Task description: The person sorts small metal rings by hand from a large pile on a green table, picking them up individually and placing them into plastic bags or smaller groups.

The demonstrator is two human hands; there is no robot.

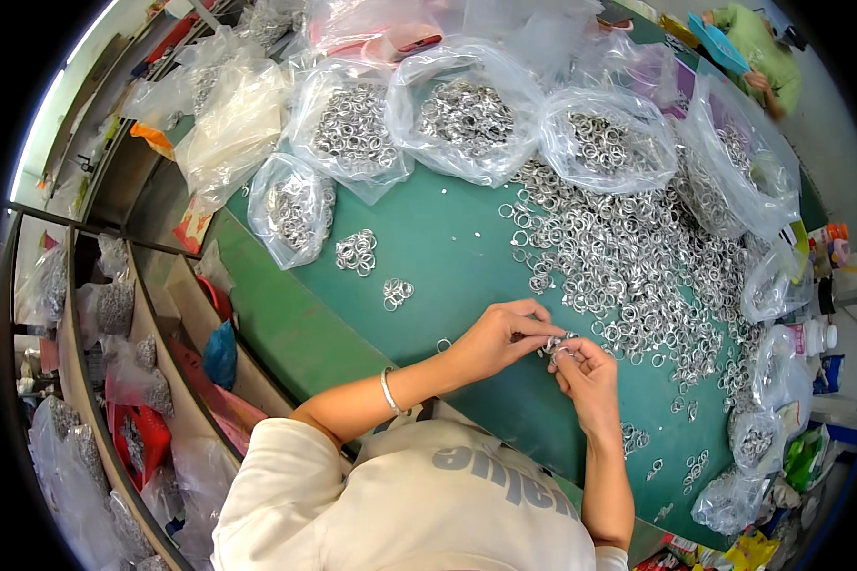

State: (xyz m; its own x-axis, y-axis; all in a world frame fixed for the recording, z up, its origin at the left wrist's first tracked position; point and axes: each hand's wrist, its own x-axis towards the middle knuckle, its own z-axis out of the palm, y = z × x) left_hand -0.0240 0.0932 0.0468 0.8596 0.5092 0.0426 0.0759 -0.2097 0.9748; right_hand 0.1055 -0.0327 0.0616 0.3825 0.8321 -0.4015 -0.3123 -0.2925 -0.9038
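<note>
My left hand point(507, 333) and my right hand point(586, 375) meet over the near edge of a large heap of silver metal rings point(628, 257). Between their fingertips sit a few metal rings point(554, 344), pinched from both sides; fingers partly cover them, so which hand has how many is unclear. A single ring point(444, 344) lies by my left forearm. Farther left on the green table point(448, 238) are two small ring piles, one larger point(355, 252) and one smaller point(398, 294). More rings point(634, 438) lie close to my right forearm.
Open clear bags of rings point(354, 124) line the table's far side, with a smaller bag point(293, 209) at the left. Shelves point(143, 314) holding bagged parts stand left. Bags and bottles point(814, 336) crowd the right edge. Another person point(757, 57) holds a blue tray at far right.
</note>
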